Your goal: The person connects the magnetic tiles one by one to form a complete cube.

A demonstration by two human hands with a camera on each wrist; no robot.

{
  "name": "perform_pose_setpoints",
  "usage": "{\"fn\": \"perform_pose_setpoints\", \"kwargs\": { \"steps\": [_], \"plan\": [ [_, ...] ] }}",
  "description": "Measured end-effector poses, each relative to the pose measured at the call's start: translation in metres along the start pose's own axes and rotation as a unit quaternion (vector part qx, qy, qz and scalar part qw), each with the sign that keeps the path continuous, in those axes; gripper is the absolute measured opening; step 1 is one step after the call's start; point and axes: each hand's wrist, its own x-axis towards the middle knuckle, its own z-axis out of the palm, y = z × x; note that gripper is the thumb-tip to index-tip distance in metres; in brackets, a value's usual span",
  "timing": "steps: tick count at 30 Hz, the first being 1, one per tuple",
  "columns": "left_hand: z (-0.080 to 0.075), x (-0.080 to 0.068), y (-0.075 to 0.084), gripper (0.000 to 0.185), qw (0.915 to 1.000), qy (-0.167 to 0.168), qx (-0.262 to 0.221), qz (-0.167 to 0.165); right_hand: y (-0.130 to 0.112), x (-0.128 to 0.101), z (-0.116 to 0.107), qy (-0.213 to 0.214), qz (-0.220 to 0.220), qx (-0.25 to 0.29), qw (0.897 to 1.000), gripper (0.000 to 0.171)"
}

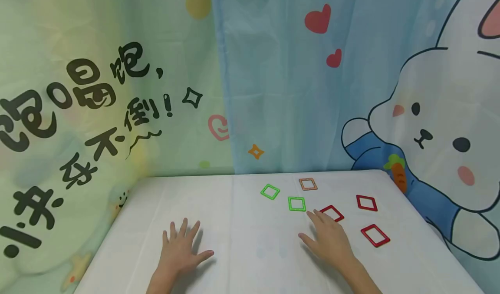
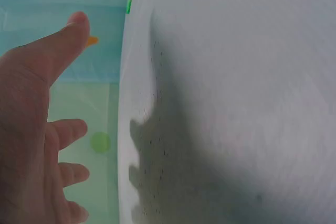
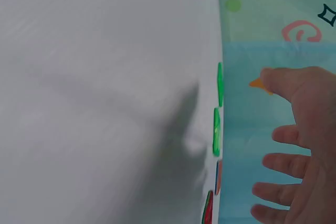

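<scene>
While both hands lay flat with fingers spread, holding nothing, the right hand (image 1: 330, 241) sat just short of the nearest red square frame (image 1: 332, 213) on the surface (image 1: 250, 250), left hand (image 1: 180, 250) well apart; frame looked light, stiff, thin, likely best pinched by one edge.

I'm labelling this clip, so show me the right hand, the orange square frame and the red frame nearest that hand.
right hand (image 1: 330, 239), head view, back of the hand.
orange square frame (image 1: 308, 189), head view, its near edge.
nearest red frame (image 1: 338, 213), head view, its right side by the fingertips.
</scene>
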Motion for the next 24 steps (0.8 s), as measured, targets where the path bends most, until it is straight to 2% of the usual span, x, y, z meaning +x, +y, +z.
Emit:
{"fn": "perform_pose_setpoints", "kwargs": {
  "steps": [5, 9, 17, 24],
  "plan": [
    [0.005, 0.002, 0.005, 0.089, 0.9995, -0.003, -0.025, 0.02, -0.008, 0.009, -0.003, -0.008, 0.025, 0.044, 0.999, 0.057],
    [0.006, 0.003, 0.009, 0.083, 0.9982, 0.004, -0.05, 0.034, -0.013, 0.019, -0.003, 0.006, 0.028, 0.067, 0.997, 0.051],
    [0.014, 0.003, 0.015, 0.073, 0.9944, -0.004, -0.091, 0.054, -0.02, 0.043, 0.003, 0.007, 0.041, 0.104, 0.994, 0.05],
    [0.014, 0.006, 0.02, 0.059, 0.9902, -0.012, -0.121, 0.069, -0.027, 0.074, 0.013, -0.003, 0.038, 0.104, 0.994, 0.049]
  ]
}}
